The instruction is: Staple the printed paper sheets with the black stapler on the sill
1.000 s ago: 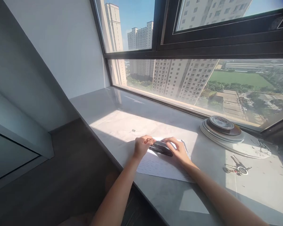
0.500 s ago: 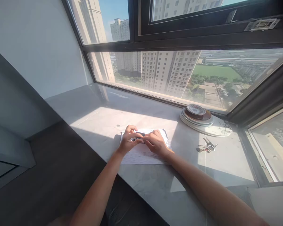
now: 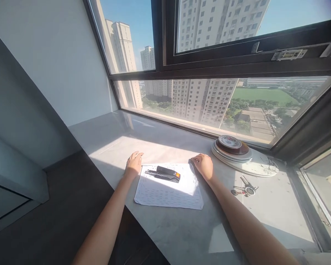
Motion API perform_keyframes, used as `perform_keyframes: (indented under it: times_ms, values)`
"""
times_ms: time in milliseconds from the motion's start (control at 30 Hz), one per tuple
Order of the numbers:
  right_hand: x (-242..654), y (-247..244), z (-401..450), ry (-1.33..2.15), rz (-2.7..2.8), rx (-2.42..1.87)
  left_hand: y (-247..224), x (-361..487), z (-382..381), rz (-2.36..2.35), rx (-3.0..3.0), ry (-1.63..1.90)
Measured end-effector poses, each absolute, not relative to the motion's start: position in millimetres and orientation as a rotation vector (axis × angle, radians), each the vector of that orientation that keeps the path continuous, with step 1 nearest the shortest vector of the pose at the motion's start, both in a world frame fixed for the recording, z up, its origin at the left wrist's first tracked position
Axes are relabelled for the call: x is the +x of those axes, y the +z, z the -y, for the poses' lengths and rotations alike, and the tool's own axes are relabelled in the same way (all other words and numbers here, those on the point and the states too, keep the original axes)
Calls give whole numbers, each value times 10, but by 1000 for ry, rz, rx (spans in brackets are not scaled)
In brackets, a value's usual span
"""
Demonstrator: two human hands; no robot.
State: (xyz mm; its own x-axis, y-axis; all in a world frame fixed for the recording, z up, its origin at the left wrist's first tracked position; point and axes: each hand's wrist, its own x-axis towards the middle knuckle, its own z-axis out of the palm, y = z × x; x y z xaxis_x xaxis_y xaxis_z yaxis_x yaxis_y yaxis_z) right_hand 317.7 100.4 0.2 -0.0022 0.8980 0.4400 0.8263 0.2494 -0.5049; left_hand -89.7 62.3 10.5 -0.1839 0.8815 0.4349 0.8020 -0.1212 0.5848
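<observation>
A black stapler [image 3: 168, 173] with an orange patch lies on a stack of printed paper sheets [image 3: 165, 195], its long rail pointing left. Left of the paper's upper edge rests my left hand [image 3: 134, 164], open, fingers stretched out on the counter and holding nothing that I can see. My right hand [image 3: 204, 165] is curled at the paper's upper right corner, thumb and fingers pressed together. Whatever is between those fingertips is hidden. Neither hand touches the stapler.
Stacked plates [image 3: 231, 147] stand by the window at the right. Nearer to me lies a small metal tool with several arms [image 3: 246, 187]. The grey stone counter [image 3: 165, 228] ends in a slanting edge at the left. A dark-framed window [image 3: 209, 70] runs along the back.
Both hands have let go of the stapler and moved apart, left hand to the left, right hand to the right. The stapler now lies on the paper. The camera view has tilted up.
</observation>
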Motion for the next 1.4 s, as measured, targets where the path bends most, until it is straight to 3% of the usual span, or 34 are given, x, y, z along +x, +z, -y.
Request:
perform_keyframes:
  times_ms: [133,467,600,800,1033,1400]
  values:
    - [3125,-81,-1022,57,1933,-1471,-25,-916,-669,-1977,1948,1059]
    - [3136,-119,-1076,100,1773,-1557,5,-936,-620,-2023,1944,1168]
    - [3161,-36,-1072,290,1620,-1551,53,-909,-546,-2065,1943,1210]
    - [3038,215,-853,116,1585,-1261,88,-905,-410,-2055,1969,1194]
    - [2576,460,-450,657,2139,-580,132,-903,-268,-1975,2080,1096]
    - [2407,231,-500,733,2341,-637,219,-711,81,-1990,2171,1181]
